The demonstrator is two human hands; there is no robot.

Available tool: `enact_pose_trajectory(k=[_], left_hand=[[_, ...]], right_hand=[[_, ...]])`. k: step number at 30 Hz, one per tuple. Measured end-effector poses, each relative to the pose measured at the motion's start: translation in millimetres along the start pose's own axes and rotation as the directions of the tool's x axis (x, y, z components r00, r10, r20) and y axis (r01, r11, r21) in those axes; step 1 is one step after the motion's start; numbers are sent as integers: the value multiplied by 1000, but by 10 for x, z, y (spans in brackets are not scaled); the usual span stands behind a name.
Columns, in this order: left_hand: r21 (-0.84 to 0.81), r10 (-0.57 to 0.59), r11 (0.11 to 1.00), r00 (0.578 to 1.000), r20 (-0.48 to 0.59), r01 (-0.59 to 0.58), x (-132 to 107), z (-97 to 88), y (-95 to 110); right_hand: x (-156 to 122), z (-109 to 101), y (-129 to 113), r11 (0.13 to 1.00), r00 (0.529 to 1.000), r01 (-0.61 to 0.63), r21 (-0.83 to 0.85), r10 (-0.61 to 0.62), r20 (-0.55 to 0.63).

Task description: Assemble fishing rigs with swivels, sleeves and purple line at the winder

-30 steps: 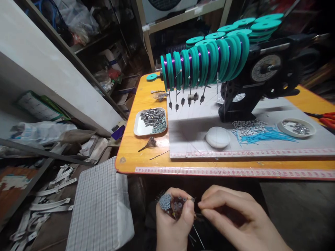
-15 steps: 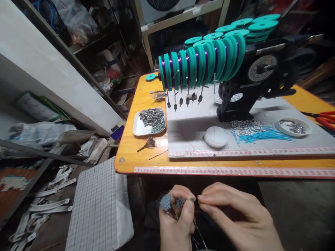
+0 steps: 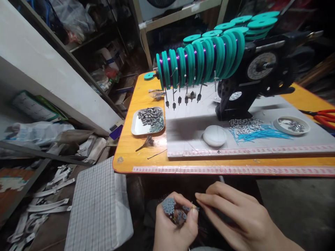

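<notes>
Below the front edge of the orange table (image 3: pixel 131 164), my left hand (image 3: pixel 175 226) is closed around a bundle of thin grey-blue tubes (image 3: pixel 169 205) with several small dark pieces beside it. My right hand (image 3: pixel 235 219) meets it from the right, thumb and forefinger pinched at the bundle's tip on something too small to name. Both hands are held in my lap, apart from the table.
On the table stand a black winding machine (image 3: pixel 256 80) with a row of teal spools (image 3: pixel 199 62), a white tray of grey sleeves (image 3: pixel 149 120), a white pad (image 3: pixel 214 136), loose blue tubes (image 3: pixel 259 134), a small dish (image 3: pixel 291 124) and red pliers (image 3: pixel 324 116). A checked bag (image 3: pixel 96 205) sits at the left.
Both hands have dropped slightly lower and the left hand has turned the bundle more toward me. The view has tilted a little; nothing on the table has moved.
</notes>
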State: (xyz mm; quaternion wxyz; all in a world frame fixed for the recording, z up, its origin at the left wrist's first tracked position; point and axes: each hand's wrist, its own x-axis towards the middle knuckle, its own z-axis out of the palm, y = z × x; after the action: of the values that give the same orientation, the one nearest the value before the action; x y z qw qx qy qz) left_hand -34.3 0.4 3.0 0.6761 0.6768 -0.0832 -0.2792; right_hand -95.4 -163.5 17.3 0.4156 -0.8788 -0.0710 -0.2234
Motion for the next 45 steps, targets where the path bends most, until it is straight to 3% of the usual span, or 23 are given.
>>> enact_pose_trajectory(k=[5, 14, 36, 40, 45], left_hand=[[57, -21, 998, 992, 125, 14, 21, -71, -9], [-39, -5, 999, 998, -70, 3, -13, 19, -36], [-167, -34, 986, 991, -126, 13, -26, -31, -87], [-166, -53, 986, 991, -120, 33, -31, -58, -99], [-156, -92, 985, 991, -92, 77, -23, -100, -80]], right_hand=[[31, -17, -47, 1000, 1000, -1, -29, 0, -4], [59, -36, -86, 999, 1000, -13, -29, 14, 9], [79, 49, -122, 999, 997, -25, -23, 27, 67], [103, 21, -124, 999, 997, -20, 51, 16, 74], [145, -10, -95, 956, 985, -141, 258, 110, 129]])
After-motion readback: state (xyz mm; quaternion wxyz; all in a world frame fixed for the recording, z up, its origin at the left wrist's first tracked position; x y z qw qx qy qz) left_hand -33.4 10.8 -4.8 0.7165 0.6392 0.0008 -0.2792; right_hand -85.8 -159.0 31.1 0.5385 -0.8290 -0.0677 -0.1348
